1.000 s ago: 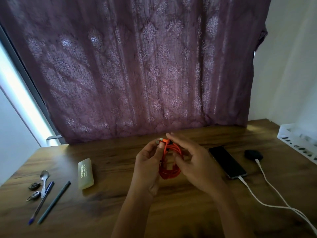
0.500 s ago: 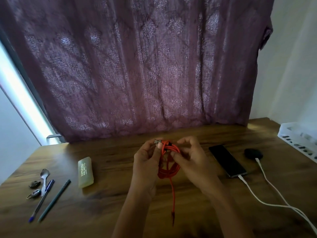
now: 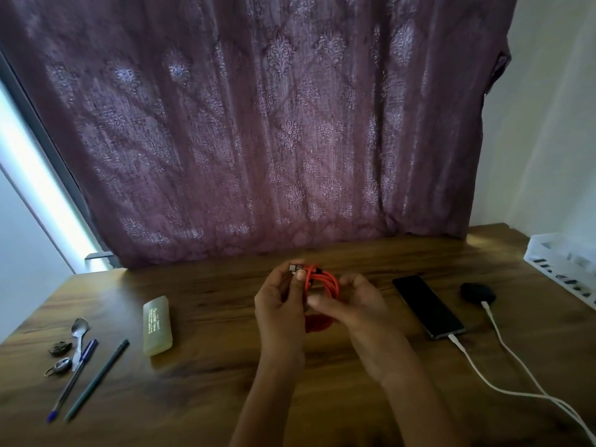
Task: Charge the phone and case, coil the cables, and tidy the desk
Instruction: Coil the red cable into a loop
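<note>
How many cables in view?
3. The orange cable, coiled, held between left hand and right hand; a white cable plugged into the phone; a second white cable running to the black case. None visibly hidden.

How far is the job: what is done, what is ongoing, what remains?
Done: the phone and black case each have a white cable plugged in. In hand: left hand and right hand hold the orange cable coil. Remaining: spoon and pens lie loose on the desk.
</note>
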Tool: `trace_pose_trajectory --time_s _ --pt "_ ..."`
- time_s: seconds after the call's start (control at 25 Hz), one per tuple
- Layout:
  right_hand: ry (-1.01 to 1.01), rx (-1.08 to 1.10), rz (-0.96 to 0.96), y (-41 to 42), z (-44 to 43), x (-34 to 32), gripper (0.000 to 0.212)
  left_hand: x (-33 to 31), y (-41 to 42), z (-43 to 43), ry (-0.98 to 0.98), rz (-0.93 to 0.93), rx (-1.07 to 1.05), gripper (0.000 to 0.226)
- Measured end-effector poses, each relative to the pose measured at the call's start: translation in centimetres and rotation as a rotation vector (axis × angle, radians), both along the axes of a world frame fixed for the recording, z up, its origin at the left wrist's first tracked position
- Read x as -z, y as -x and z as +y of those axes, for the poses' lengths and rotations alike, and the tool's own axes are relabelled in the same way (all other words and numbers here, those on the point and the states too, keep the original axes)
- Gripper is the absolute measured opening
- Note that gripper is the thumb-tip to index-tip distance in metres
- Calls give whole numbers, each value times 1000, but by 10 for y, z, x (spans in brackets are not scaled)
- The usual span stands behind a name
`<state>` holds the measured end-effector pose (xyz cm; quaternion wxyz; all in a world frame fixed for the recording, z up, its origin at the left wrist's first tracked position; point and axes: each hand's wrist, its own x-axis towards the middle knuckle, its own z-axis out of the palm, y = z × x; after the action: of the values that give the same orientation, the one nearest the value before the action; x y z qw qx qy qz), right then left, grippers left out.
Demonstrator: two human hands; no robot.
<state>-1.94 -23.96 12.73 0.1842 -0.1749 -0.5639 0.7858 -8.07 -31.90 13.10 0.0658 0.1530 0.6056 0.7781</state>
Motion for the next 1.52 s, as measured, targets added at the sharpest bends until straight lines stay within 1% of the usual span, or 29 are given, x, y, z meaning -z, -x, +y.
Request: trace_pose_trajectory --time_s 0.08,0.16,0.28,0.36,0.4,0.48,0.56,0.68,0.76,0.84,0.88,0.96,1.04,1.08,1.12,1.2,1.32,1.44,1.52 --pt "-257 130 -89 0 -6 -2 39 2 -3 5 -10 -26 -44 18" --pt "-520 218 -67 -3 -9 -1 36 4 -4 8 -2 -27 -93 17" --pt "-894 370 -98 -7 -8 -1 24 8 -3 11 23 -19 -152 18" --pt "-1050 435 -167 -8 -10 -4 21 11 -3 11 26 -22 -165 18" --pt "-1111 426 -207 -9 -10 -6 24 12 -4 12 19 -35 -160 18" --pt "-1182 331 -273 -10 -6 -8 30 12 -5 12 5 -57 -143 16" --pt "-1160 253 -255 -12 1 -10 28 14 -3 11 14 -44 -133 16" --pt "-1060 221 -180 -16 12 -8 30 13 0 9 8 -34 -97 17" --pt "-955 167 -125 -16 22 -3 32 11 -1 7 19 -22 -73 17" --pt "-843 112 -98 -16 33 1 35 12 -3 3 59 -41 13 20" --pt "-827 113 -93 -16 38 2 36 11 -4 1 104 -74 88 21" --pt "-847 148 -83 -16 43 2 38 6 -3 -3 184 -170 251 23" --pt "-867 165 -67 -14 43 1 38 -4 1 -6 185 -282 389 23" --pt "-888 160 -56 -13 42 -1 37 -7 3 -8 191 -307 440 21" --pt "-916 149 -48 -12 41 -3 35 -10 6 -10 221 -293 474 19" --pt "-969 103 -51 -11 40 -9 35 -12 11 -14 294 -236 505 20" --pt "-1007 10 -68 -12 39 -17 38 -12 16 -21 371 -216 534 18" --pt "-1020 -7 -72 -11 41 -19 31 -9 18 -26 397 -185 465 11" --pt "-923 -67 -61 -9 45 -21 24 -7 15 -28 362 -144 438 6"
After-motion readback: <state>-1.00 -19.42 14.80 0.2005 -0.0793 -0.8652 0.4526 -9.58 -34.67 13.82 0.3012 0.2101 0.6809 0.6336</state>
